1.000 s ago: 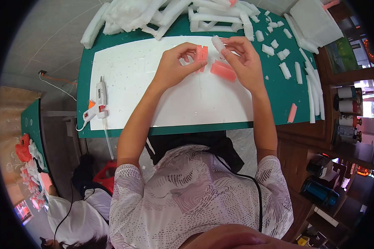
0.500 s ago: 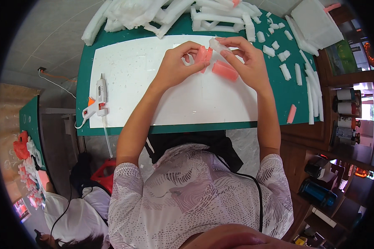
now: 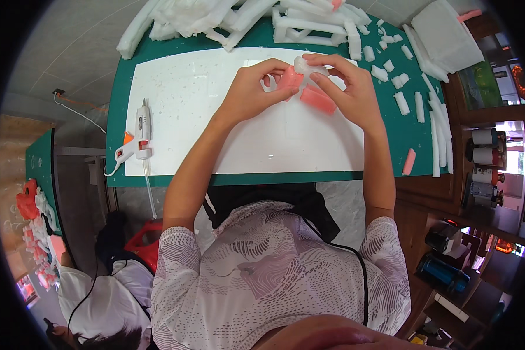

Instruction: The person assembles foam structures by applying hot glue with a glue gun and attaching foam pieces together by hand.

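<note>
My left hand (image 3: 261, 87) pinches a pink foam piece (image 3: 290, 80) between thumb and fingers, over the white board (image 3: 186, 116). In my right hand (image 3: 347, 81) is a short white foam piece (image 3: 305, 66), gripped between thumb and forefinger. The two pieces meet, or nearly so, at the left fingertips; whether they touch I cannot tell. Just below the right fingers lies a pink foam block (image 3: 318, 100) on the board. A white hot glue gun (image 3: 140, 137) with a clear glue stick lies at the board's left edge.
White foam strips and frames (image 3: 309, 29) pile up along the far edge of the green mat (image 3: 216, 179). Several small white offcuts (image 3: 401, 103) and a pink strip (image 3: 409, 161) lie to the right. Another person (image 3: 102, 300) in white sits at lower left, near a red stool (image 3: 143, 239).
The white piece has turned in my right hand and come against or close to the pink piece. My left hand has shifted slightly right.
</note>
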The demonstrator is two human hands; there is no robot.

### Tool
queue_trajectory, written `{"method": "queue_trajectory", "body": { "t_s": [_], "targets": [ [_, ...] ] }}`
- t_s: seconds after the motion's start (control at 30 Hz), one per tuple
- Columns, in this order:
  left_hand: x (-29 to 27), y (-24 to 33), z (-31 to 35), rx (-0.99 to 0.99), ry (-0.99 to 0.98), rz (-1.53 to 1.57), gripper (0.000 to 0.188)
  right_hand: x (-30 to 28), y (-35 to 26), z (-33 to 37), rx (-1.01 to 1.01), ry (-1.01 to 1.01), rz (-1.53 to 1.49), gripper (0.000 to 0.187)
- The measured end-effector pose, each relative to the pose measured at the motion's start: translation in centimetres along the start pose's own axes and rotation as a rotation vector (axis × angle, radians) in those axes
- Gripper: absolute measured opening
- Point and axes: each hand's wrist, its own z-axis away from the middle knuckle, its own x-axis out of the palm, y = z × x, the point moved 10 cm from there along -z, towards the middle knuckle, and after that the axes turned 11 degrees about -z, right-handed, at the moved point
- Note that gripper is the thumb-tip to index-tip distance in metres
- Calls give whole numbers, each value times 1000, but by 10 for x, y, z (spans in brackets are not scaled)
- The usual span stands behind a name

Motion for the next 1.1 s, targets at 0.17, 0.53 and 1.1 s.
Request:
{"method": "queue_trajectory", "body": {
  "t_s": [0.17,0.53,1.1],
  "targets": [
    [1,4,0,17,-21,-9,34,0,-6,1,-61,-20,87,24],
    [2,0,-1,9,-41,16,34,15,4,4,-23,17,-71,37],
    [-3,11,-1,27,-30,101,63,13,13,6,-77,158,-221,30]
  ]
}}
